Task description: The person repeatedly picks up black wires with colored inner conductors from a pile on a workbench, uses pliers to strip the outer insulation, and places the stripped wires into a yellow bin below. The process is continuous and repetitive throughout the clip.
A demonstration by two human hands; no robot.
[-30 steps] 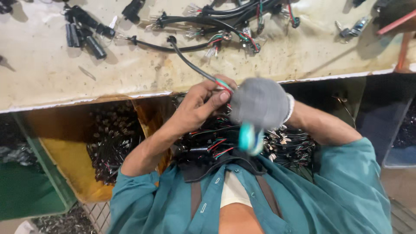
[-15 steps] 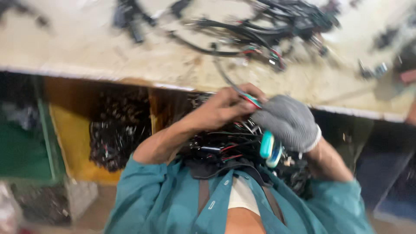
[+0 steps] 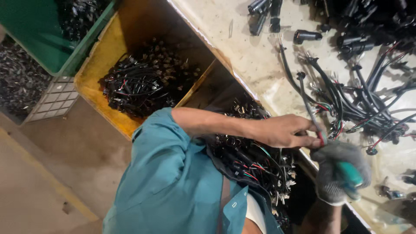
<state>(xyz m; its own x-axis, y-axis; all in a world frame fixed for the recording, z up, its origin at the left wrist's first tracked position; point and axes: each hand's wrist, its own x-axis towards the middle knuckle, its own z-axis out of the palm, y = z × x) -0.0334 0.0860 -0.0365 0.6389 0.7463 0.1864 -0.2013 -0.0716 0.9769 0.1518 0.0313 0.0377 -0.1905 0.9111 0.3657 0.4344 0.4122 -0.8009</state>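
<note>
Both hands swung right — left hand [image 3: 281,130] pinches cable [image 3: 305,97], right hand [image 3: 338,175] grips tool [image 3: 349,173].

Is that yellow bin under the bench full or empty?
Partly full. The yellow bin holds a heap of black wire bundles at its middle, while bare yellow floor and wall show around the pile.

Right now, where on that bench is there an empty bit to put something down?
The pale worn benchtop is bare along its near edge, between the yellow plastic bin of black cables and the short black plugs. Further right it is crowded with a tangle of black wire harnesses, next to the bare left hand and grey-gloved right hand.
</note>
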